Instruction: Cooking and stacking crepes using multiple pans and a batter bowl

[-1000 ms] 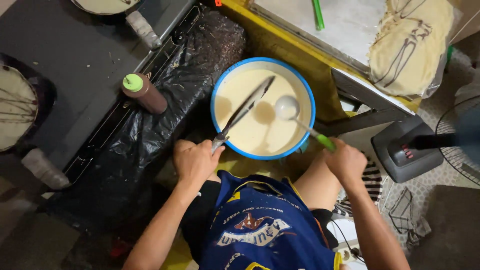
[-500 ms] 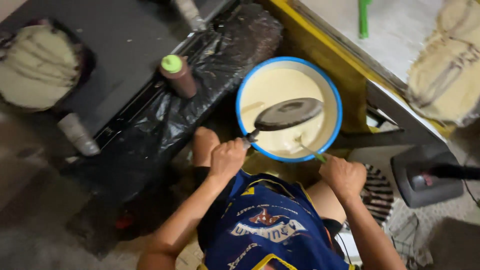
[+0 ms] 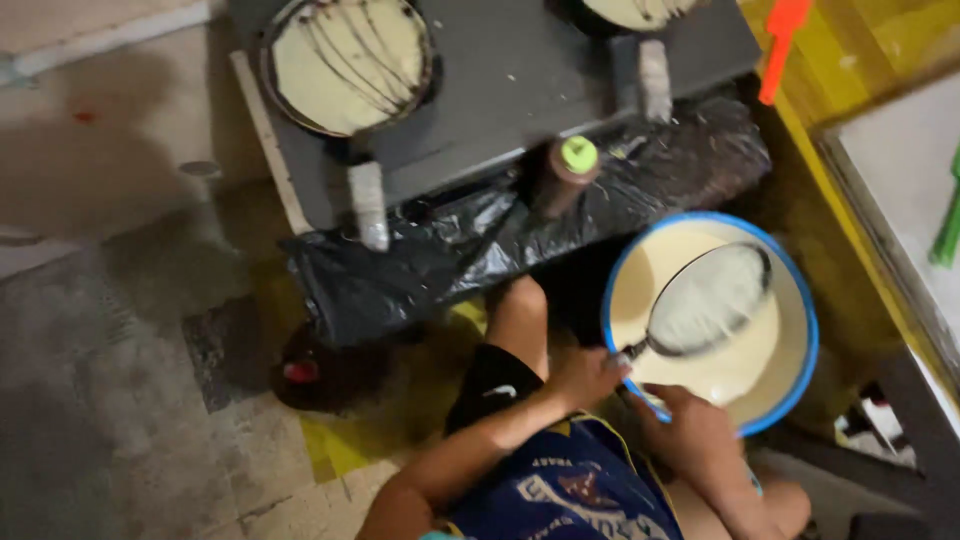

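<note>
A blue-rimmed bowl (image 3: 800, 380) of pale batter sits in front of my knees. My left hand (image 3: 585, 375) grips the handle of a small round pan (image 3: 710, 300). The pan is tilted over the bowl, and its face is coated with batter. My right hand (image 3: 690, 430) rests at the bowl's near rim, right beside my left hand. Whether it holds anything is hidden by its fingers.
A grey cooktop (image 3: 520, 90) carries a pan with a streaked crepe (image 3: 345, 60) and a second pan (image 3: 630, 10), both with wrapped handles. A brown squeeze bottle with a green cap (image 3: 568, 170) stands on black plastic sheeting (image 3: 440, 260). An orange tool (image 3: 785, 40) lies far right.
My view has swung left toward the cooktop. The pan has turned so its batter-coated face shows. My right hand has come in to the bowl's near rim, and the ladle is no longer seen.
</note>
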